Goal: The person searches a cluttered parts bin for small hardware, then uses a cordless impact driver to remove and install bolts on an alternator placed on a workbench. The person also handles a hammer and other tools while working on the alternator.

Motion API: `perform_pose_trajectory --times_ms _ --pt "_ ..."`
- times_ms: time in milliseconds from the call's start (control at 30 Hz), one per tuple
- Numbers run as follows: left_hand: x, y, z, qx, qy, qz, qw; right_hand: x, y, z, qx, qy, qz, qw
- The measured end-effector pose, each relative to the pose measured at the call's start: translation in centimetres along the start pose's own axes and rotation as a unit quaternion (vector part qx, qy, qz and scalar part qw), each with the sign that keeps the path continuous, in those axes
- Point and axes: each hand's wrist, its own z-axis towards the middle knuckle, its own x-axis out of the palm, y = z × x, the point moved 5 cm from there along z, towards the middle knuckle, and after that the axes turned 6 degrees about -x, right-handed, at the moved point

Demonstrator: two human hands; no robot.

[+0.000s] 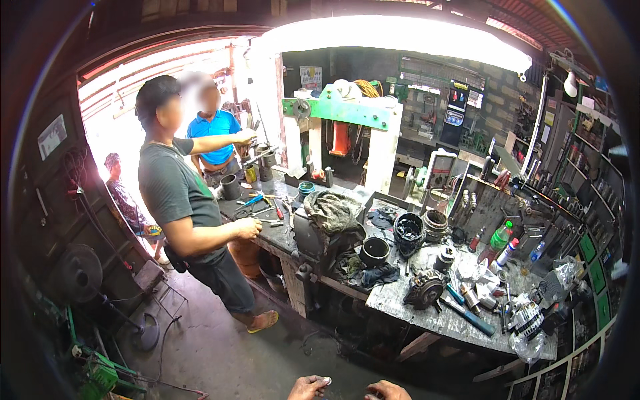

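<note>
At the bottom edge my left hand is closed, with a small pale round piece between thumb and fingertip; its kind is too small to tell. A little to the right, my right hand has its fingers curled together, and whatever they may hold is hidden. Both hands are over the floor, apart from the workbench. Nearest to them on the bench lie a hammer with a blue handle, a round dark alternator part and a silver alternator housing.
Black cylindrical housings, a rag-draped vise and bottles crowd the bench. A person in a dark shirt stands at its left, another in a blue shirt behind. A fan stands left; a green press rises at the back.
</note>
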Motion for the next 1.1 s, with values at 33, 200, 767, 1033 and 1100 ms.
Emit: perform_pose_trajectory --times_ms 33,200,767,1033,1100 --pt "0.0 -0.2 0.1 -0.001 0.002 0.012 1.000 -0.1 0.0 0.1 0.004 0.004 0.002 1.000" --pt "1.1 0.0 -0.1 -0.005 0.052 -0.029 0.998 0.1 0.2 -0.1 0.024 0.029 0.007 0.999" --pt "4.6 2.6 3.6 -0.105 0.218 0.057 0.969 -0.6 2.0 -6.3 0.145 -0.086 -0.015 0.986" --pt "10.1 -0.6 2.5 -0.072 0.281 0.209 0.934 -1.9 3.4 -11.4 0.223 -0.128 -0.033 0.966" --pt "11.7 -0.9 1.6 -0.051 0.287 0.220 0.931 -2.6 3.5 -12.5 0.234 -0.147 -0.014 0.961"
